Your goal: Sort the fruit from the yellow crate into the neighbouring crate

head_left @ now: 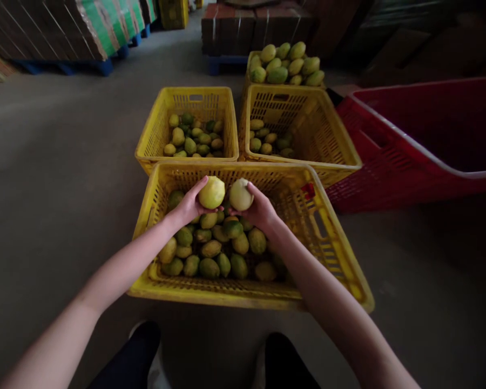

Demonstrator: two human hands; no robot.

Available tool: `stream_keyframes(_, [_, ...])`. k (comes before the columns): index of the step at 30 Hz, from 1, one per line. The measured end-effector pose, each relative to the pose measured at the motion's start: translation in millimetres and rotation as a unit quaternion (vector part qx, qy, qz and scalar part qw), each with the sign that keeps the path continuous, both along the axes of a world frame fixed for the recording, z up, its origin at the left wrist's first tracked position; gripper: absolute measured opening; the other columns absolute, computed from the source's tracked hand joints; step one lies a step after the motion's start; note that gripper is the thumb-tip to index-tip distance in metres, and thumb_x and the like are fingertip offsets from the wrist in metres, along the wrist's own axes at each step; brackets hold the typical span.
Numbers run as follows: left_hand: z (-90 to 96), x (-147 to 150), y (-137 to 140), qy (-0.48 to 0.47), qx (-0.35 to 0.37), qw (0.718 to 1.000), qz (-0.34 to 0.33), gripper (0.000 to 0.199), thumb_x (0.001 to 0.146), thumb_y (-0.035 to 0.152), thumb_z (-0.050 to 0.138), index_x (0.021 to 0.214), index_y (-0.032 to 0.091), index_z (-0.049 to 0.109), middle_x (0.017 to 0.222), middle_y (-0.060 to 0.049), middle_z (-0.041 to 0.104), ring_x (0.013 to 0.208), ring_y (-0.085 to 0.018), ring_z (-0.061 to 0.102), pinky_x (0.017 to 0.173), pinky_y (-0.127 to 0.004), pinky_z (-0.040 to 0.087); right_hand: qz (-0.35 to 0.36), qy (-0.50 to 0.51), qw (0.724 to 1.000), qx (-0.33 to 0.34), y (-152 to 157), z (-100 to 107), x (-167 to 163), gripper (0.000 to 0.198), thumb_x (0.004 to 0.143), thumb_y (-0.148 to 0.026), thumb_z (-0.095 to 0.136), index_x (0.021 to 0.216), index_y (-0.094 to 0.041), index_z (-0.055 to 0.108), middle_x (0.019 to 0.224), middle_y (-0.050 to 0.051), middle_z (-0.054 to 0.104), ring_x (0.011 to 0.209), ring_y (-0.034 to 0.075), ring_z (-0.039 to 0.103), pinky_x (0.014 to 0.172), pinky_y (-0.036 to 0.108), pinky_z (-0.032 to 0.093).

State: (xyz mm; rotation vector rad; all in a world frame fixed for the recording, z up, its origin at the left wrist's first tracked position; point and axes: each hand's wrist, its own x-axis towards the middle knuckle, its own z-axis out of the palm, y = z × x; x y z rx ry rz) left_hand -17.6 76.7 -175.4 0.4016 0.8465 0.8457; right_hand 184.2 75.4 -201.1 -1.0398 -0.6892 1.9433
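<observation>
My left hand (193, 204) is wrapped around a yellow lemon-like fruit (211, 193), with the thumb on its upper side. A paler, whitish-yellow fruit (241, 195) of similar size sits in my right hand (262, 209). Both hands hold their fruits side by side, slightly apart, above the near yellow crate (227, 300). Many green and yellow fruits (211, 248) lie in the bottom of that crate. My fingers under the two held fruits are mostly hidden.
Two more yellow crates, left (146, 132) and right (344, 138), stand behind with fruit inside. Beyond them, larger green-yellow fruits (277, 74) are heaped in another crate. A red bin (372, 162) is at the right. Wrapped stacks (117, 24) on blue pallets stand farther back.
</observation>
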Motion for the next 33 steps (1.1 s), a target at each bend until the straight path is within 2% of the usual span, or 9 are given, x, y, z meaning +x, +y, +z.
stream_keyframes(4, [10.7, -7.5, 0.8, -0.071, -0.033, 0.996, 0.042, 0.057, 0.096, 0.059, 0.042, 0.114, 0.011, 0.067, 0.076, -0.008, 0.072, 0.042, -0.013, 0.059, 0.033, -0.020, 0.043, 0.102, -0.125, 0.984, -0.076, -13.5, -16.4, -16.1, 0.035, 0.091, -0.050, 0.055, 0.109, -0.021, 0.062, 0.075, 0.006, 0.070, 0.053, 0.017, 0.062, 0.041, 0.026, 0.050])
stream_keyframes(9, [18.9, -27.1, 9.4, -0.192, -0.068, 0.970, 0.135, 0.055, 0.098, 0.057, 0.039, 0.112, 0.011, 0.066, 0.080, -0.009, 0.072, 0.059, -0.017, 0.068, 0.046, -0.024, 0.055, 0.224, -0.275, 0.918, -0.178, -42.2, -24.7, -35.8, 0.024, 0.092, -0.042, 0.055, 0.093, -0.020, 0.064, 0.068, 0.004, 0.066, 0.051, 0.014, 0.058, 0.039, 0.021, 0.043])
stream_keyframes(14, [14.8, -32.7, 19.1, -0.243, -0.171, 0.938, 0.177, 0.052, 0.096, 0.055, 0.047, 0.117, 0.011, 0.062, 0.080, -0.009, 0.071, 0.063, -0.017, 0.068, 0.048, -0.022, 0.057, 0.390, -0.397, 0.825, -0.099, -4.9, 48.8, -35.1, 0.026, 0.083, -0.038, 0.068, 0.072, -0.015, 0.066, 0.053, 0.004, 0.062, 0.039, 0.013, 0.052, 0.034, 0.022, 0.039])
stream_keyframes(19, [16.4, -21.9, 15.0, -0.203, -0.203, 0.945, 0.154, 0.048, 0.095, 0.055, 0.050, 0.107, 0.011, 0.065, 0.075, -0.009, 0.070, 0.060, -0.017, 0.068, 0.046, -0.024, 0.057, 0.120, -0.263, 0.952, 0.103, 80.7, 167.0, -44.7, 0.029, 0.089, -0.053, 0.059, 0.081, -0.024, 0.061, 0.066, -0.001, 0.069, 0.056, 0.013, 0.065, 0.055, 0.026, 0.055])
stream_keyframes(21, [18.5, -16.9, 11.0, -0.202, -0.207, 0.949, 0.128, 0.045, 0.096, 0.053, 0.050, 0.102, 0.011, 0.065, 0.074, -0.010, 0.070, 0.059, -0.018, 0.068, 0.044, -0.024, 0.057, -0.007, -0.242, 0.956, 0.167, 97.0, 188.9, -47.3, 0.018, 0.088, -0.044, 0.060, 0.084, -0.026, 0.059, 0.070, -0.003, 0.070, 0.060, 0.015, 0.069, 0.064, 0.032, 0.058])
stream_keyframes(23, [18.9, -12.3, 8.1, -0.191, -0.213, 0.952, 0.107, 0.043, 0.096, 0.052, 0.051, 0.099, 0.011, 0.065, 0.072, -0.010, 0.070, 0.057, -0.017, 0.067, 0.043, -0.025, 0.057, -0.043, -0.264, 0.941, 0.209, 94.8, 187.0, -44.5, 0.012, 0.084, -0.038, 0.063, 0.084, -0.027, 0.059, 0.073, -0.002, 0.071, 0.059, 0.016, 0.068, 0.063, 0.035, 0.058])
stream_keyframes(26, [15.0, -4.8, 6.6, -0.157, -0.220, 0.959, 0.080, 0.041, 0.095, 0.051, 0.053, 0.096, 0.012, 0.064, 0.068, -0.009, 0.070, 0.053, -0.017, 0.066, 0.040, -0.023, 0.055, 0.062, -0.359, 0.906, 0.214, 63.4, 151.9, -28.1, 0.015, 0.078, -0.041, 0.067, 0.077, -0.026, 0.065, 0.074, 0.003, 0.071, 0.057, 0.019, 0.067, 0.056, 0.037, 0.056])
stream_keyframes(29, [5.8, 5.4, 2.7, -0.107, -0.216, 0.970, 0.038, 0.040, 0.094, 0.052, 0.055, 0.095, 0.012, 0.063, 0.066, -0.008, 0.069, 0.049, -0.017, 0.065, 0.035, -0.020, 0.050, 0.082, -0.490, 0.821, 0.282, 15.2, 111.2, 1.9, 0.017, 0.072, -0.039, 0.066, 0.064, -0.024, 0.067, 0.058, 0.002, 0.064, 0.053, 0.019, 0.060, 0.054, 0.036, 0.053])
stream_keyframes(33, [-15.3, 22.2, -19.1, -0.041, -0.227, 0.973, -0.034, 0.038, 0.092, 0.053, 0.056, 0.102, 0.018, 0.063, 0.063, -0.005, 0.066, 0.043, -0.017, 0.063, 0.032, -0.020, 0.049, 0.014, -0.527, 0.810, 0.257, -58.4, 88.5, 60.9, 0.023, 0.068, -0.045, 0.067, 0.066, -0.023, 0.072, 0.060, 0.004, 0.068, 0.056, 0.022, 0.062, 0.058, 0.037, 0.054])
